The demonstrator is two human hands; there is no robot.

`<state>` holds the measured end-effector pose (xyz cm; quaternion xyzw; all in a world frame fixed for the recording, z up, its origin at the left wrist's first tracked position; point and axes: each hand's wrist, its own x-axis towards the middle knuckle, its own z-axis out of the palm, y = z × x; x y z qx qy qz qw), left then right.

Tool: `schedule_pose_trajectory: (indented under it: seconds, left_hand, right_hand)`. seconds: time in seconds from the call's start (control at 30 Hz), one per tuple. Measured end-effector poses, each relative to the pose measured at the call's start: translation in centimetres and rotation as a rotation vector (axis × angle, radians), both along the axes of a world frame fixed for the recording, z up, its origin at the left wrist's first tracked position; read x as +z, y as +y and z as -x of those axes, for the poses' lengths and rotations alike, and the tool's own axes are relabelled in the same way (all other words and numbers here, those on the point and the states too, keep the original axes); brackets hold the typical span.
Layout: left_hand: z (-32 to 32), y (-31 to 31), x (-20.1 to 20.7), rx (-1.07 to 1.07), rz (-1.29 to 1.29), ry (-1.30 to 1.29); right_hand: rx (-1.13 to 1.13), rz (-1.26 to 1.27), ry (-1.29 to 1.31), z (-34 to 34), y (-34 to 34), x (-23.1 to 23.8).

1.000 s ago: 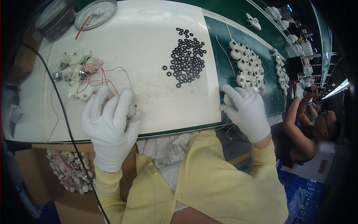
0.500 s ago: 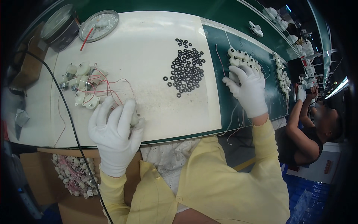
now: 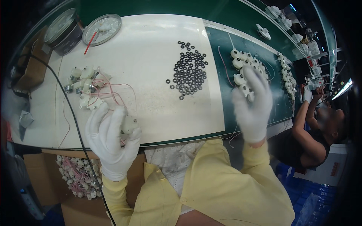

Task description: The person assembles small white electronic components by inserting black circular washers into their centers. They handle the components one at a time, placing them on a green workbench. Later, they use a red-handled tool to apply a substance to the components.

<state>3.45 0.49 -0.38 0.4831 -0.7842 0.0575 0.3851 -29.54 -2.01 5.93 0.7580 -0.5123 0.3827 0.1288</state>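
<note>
right hand (image 3: 252, 109): up off the green belt (image 3: 217, 75) now. Half a second ago it's down on the cluster of white motors (image 3: 241, 69) at the belt's near end; now it hangs in the air just in front of them, blurred from moving. Fingers are spread and loosely curled, and I honestly can't tell if there's anything in them, too smeared.

left hand (image 3: 109, 141): basically hasn't budged. Same spot at the near edge of the desk (image 3: 151, 56), gloved fingers wrapped around a small white motor (image 3: 129, 124) with thin red leads trailing off it.

what that means: my read is the right hand's trip to the belt is over and it's heading back toward the piece in the left hand, so the work goes on at the desk edge. Just a guess from the pose.

the held motor: small, round, off-white plastic body, mostly hidden by the glove. Sits right at the desk's front edge, pinned between thumb and fingers.

nearby stuff: another bunch of wired motors (image 3: 85, 88) up-left of the left hand, red wires looping across the white surface. Pile of black washers (image 3: 188, 69) in the middle of the desk, well apart from both hands. A box of motors (image 3: 75, 177) sits below the desk edge. Another person (image 3: 313, 135) works further down the belt on the right.
</note>
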Motion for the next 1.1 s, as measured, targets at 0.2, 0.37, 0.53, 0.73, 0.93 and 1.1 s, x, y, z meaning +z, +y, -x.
schedule_pose_trajectory:
  seconds: [0.2, 0.37, 0.53, 0.73, 0.93, 1.1]
  left_hand:
    - [0.9, 0.9, 2.3, -0.092, 0.004, 0.158]
    - [1.6, 1.1, 3.0, -0.183, 0.044, 0.172]
    - [2.4, 0.4, 2.1, -0.291, 0.042, 0.292]
    - [0.0, -0.4, 1.0, -0.081, 0.153, 0.129]
    - [-2.9, -2.6, 0.4, 0.343, 0.099, 0.023]
    - [-2.4, -3.8, 1.0, 0.419, 0.055, -0.041]
  right_hand:
    - [0.626, -0.316, -0.278, -12.5, 1.2, -2.3]
    - [0.890, -0.483, -0.409, -13.2, 0.1, -2.1]
    - [0.832, -0.845, -1.339, -12.8, 3.5, -3.3]
    - [1.091, -1.064, -1.578, -8.0, 1.8, -2.8]
    - [0.464, -1.325, -0.857, -2.4, 1.8, 1.2]
    - [0.162, -0.874, 0.130, -2.8, 0.2, 0.6]
